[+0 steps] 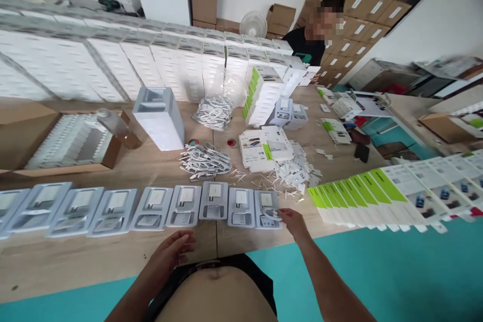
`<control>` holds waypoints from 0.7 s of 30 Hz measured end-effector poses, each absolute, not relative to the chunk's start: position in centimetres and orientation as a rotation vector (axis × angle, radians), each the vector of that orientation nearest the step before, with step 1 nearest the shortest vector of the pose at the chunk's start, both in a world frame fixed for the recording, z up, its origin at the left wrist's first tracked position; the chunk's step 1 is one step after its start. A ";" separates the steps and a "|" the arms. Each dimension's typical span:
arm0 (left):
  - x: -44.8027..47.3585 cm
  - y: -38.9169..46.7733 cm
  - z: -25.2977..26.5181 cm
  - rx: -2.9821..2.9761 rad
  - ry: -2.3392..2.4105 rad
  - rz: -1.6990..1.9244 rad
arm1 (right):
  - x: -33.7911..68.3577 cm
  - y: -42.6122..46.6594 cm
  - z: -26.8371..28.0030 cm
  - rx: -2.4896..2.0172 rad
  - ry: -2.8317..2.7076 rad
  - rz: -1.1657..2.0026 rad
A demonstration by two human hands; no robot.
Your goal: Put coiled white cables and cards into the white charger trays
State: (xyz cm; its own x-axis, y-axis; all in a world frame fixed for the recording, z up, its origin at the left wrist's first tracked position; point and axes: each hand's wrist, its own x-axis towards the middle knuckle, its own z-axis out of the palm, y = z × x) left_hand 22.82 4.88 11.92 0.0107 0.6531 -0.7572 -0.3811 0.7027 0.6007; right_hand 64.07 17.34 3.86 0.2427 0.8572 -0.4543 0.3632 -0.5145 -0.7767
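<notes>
My right hand [293, 223] is at the rightmost grey plastic tray [258, 221], its fingertips closed on a small coiled white cable [272, 213] lying over the tray. My left hand [171, 250] hovers near the table's front edge with nothing in it, fingers loosely curved and apart. It is just below a tray [182, 217] in the same row. Several such trays run to the left, each with a white block in its upper part and a small flat item below. Beyond the row lie a heap of white cables [206, 162] and a second cable bundle [214, 111].
Printed boxes with green edges [358, 193] line the right. Flat cartons [260, 148] and white paper pieces [296, 171] lie mid-table. A tray stack [162, 121], a bottle [118, 128] and an open carton [109, 158] stand left. A person [307, 43] is behind stacked white boxes [184, 68].
</notes>
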 end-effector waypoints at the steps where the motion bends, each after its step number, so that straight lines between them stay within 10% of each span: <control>1: 22.9 5.2 11.9 0.274 1.327 0.817 | 64.2 17.2 3.5 -2.008 -1.145 1.226; 21: 23.7 5.5 11.5 0.251 1.348 0.849 | 61.9 10.4 2.7 -1.603 -2.353 0.433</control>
State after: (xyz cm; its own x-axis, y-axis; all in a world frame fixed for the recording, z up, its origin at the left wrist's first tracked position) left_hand 23.66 5.47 11.53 -0.0164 0.6616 -0.7497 -0.3908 0.6859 0.6138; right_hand 61.95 10.36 2.75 -0.3568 0.9330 0.0468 0.8553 0.3464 -0.3852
